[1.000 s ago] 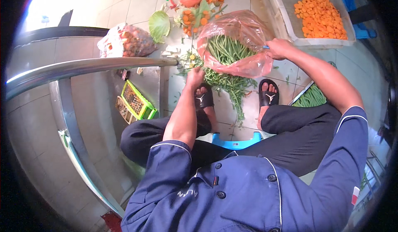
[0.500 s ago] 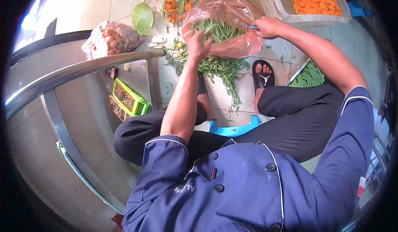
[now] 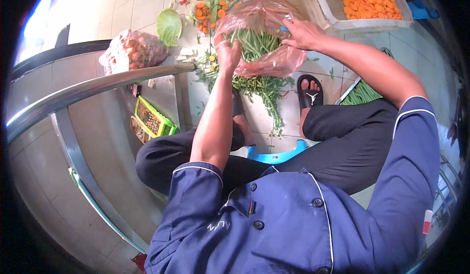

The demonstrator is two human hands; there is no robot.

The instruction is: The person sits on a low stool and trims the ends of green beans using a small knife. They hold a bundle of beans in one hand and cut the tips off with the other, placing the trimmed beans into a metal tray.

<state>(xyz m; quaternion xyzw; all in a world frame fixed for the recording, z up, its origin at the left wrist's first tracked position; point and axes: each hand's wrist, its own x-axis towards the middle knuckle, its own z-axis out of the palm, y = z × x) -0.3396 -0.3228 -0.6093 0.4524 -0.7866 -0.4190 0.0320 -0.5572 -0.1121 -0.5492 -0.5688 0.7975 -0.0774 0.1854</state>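
Observation:
A thin, translucent reddish plastic bag (image 3: 267,67) lies on the tiles before me, its mouth toward me. Long green beans (image 3: 254,44) show inside it. My left hand (image 3: 228,56) is closed on the bag's left rim. At the right side of the mouth, my right hand (image 3: 302,34) grips a small blue thing (image 3: 284,28), perhaps a tool handle; most of it is hidden by the fingers. That hand also touches the bag's film. Trimmed bean ends (image 3: 267,90) lie in a loose heap between the bag and my feet.
Sliced carrots (image 3: 372,2) fill a pale tray (image 3: 338,17) at the far right. Nearer sits a tray of green beans (image 3: 362,92). Left are a filled clear bag (image 3: 133,51), a cabbage leaf (image 3: 169,26), a metal rail (image 3: 98,84) and a green-framed grater (image 3: 152,116). A blue stool (image 3: 276,156) is beneath me.
My left hand has closed on the bag's left rim. My right hand has shifted left with the blue thing, and the bag's near edge has dropped toward me.

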